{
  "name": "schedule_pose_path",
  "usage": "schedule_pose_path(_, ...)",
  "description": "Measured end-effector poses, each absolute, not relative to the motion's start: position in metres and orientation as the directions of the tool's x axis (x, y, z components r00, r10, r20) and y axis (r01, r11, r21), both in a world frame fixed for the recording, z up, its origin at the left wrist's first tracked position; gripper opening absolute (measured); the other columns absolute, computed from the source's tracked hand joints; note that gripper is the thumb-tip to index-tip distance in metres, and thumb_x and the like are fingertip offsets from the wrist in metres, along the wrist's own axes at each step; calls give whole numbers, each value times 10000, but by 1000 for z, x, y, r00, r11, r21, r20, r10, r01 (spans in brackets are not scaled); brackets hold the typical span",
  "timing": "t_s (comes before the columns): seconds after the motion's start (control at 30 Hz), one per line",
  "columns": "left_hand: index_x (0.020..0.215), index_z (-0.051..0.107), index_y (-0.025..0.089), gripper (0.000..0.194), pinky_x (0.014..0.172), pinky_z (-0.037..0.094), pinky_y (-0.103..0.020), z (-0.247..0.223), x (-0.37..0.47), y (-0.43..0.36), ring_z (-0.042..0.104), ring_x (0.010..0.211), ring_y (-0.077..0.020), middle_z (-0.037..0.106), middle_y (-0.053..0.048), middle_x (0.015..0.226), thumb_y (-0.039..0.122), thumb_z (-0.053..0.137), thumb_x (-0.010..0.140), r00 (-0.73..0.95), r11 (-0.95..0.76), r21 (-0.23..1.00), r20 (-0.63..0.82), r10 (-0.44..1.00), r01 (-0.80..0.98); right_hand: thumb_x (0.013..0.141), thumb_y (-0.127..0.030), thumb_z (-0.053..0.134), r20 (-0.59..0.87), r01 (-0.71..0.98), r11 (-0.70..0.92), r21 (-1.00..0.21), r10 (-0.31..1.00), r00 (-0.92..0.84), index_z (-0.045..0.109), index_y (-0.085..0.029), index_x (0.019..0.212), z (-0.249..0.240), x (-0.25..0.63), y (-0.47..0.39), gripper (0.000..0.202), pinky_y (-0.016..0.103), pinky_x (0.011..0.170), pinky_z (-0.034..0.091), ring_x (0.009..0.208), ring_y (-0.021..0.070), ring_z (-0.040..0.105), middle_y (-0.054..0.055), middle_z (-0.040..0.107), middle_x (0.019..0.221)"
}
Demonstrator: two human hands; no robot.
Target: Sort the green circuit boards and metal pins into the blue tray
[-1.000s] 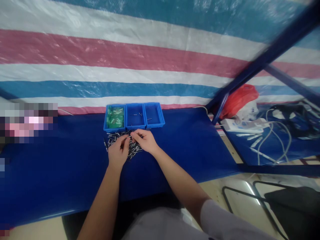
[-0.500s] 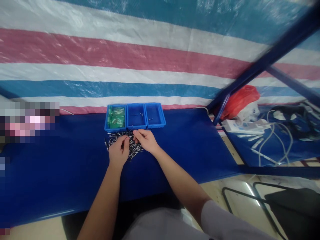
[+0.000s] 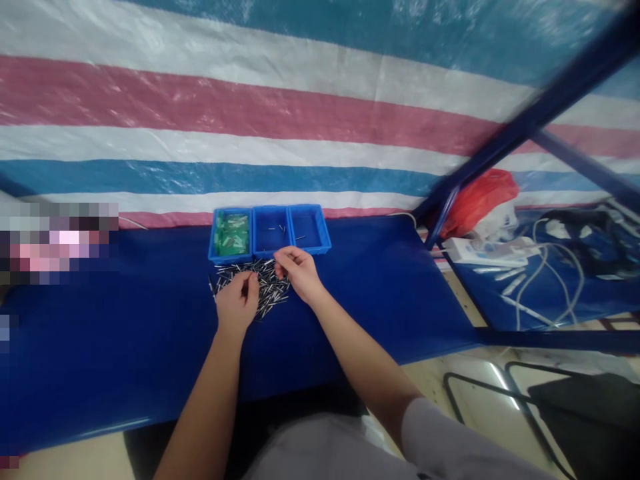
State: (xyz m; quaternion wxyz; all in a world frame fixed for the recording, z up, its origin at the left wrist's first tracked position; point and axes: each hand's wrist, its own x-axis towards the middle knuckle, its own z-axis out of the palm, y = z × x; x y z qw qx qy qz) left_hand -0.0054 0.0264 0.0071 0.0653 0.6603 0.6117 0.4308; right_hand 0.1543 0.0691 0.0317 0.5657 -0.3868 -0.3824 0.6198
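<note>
A loose pile of thin metal rods (image 3: 273,293), silver and dark, lies on the blue table cover. My left hand (image 3: 234,301) rests at the pile's left side with thumb and fingers pinched together; whatever is between them is too small to make out. Just above the pile's right edge, near the middle bin, my right hand (image 3: 300,272) is also closed in a pinch, its content hidden. Behind the pile stand three joined blue bins: the left bin (image 3: 212,250) holds green packets (image 3: 234,235), while the middle bin (image 3: 270,241) and right bin (image 3: 313,233) contain a few rods.
Striped plastic sheeting (image 3: 250,147) hangs behind the blue table (image 3: 375,300). To the right, past a blue metal frame (image 3: 500,147), are a red bag (image 3: 487,200), a white power strip (image 3: 490,252) and cables. A black-framed chair (image 3: 575,413) stands at lower right.
My right hand has moved up and to the right, away from my left hand and toward the bins. My left hand stays nearly still at the pile.
</note>
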Motion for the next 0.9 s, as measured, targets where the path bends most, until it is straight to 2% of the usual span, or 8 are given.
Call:
schedule_pose_path(0.17,951,706,198,263,663,453,-226,6,-6,27,640,660,-125,707,-19,752,401,543,914,-129,-240,621,489,863,747,721,-481,787,-42,-415,-65,-907,997,-64,662,-198,837,32,157,70,331,227,503,472,540,98,588,-27,656,655)
schedule_pose_path(0.23,943,706,198,258,657,447,-226,6,-6,27,633,647,-124,699,-16,732,397,544,914,-125,-244,617,492,861,748,752,-467,766,3,-409,-15,-912,999,-43,671,-222,1020,33,159,70,376,250,573,524,673,126,667,26,740,898)
schedule_pose_path(0.33,936,705,195,251,653,441,-223,7,-5,27,627,635,-118,691,-12,716,389,547,916,-119,-255,610,504,855,750,779,-437,751,75,-413,54,-909,997,-34,550,-288,1329,34,161,70,604,289,675,570,867,166,714,78,682,1271)
schedule_pose_path(0.4,936,704,195,248,651,438,-222,8,-5,27,630,638,-117,690,-9,711,386,547,917,-118,-256,606,507,854,753,799,-430,732,89,-385,65,-921,995,-43,562,-276,1324,33,161,69,573,291,665,566,847,165,713,81,701,1235)
schedule_pose_path(0.47,935,701,196,247,653,437,-223,9,-4,27,632,643,-117,690,-7,713,387,546,918,-118,-252,601,507,854,758,820,-430,707,94,-308,73,-949,994,-54,652,-234,1177,32,160,68,411,280,631,547,769,154,699,66,754,1053)
schedule_pose_path(0.6,932,699,197,249,665,443,-222,10,-4,26,630,642,-115,696,-7,727,391,544,917,-142,-236,611,504,852,755,844,-352,678,164,-27,164,-986,986,-33,723,-192,948,29,157,64,196,275,655,525,731,153,682,46,754,839)
schedule_pose_path(0.7,929,701,194,256,672,450,-221,11,-4,26,637,654,-117,701,-10,733,396,544,918,-165,-215,619,498,851,755,855,-275,650,245,186,251,-950,968,-55,735,-198,964,29,158,62,158,276,691,524,730,148,671,33,752,845)
schedule_pose_path(0.9,898,701,181,247,651,446,-201,10,-5,27,640,644,-105,708,-13,734,378,553,915,-172,-240,594,551,817,768,838,-128,622,349,391,475,-788,869,-352,710,-213,1063,27,160,61,256,310,833,505,896,176,640,26,761,984)
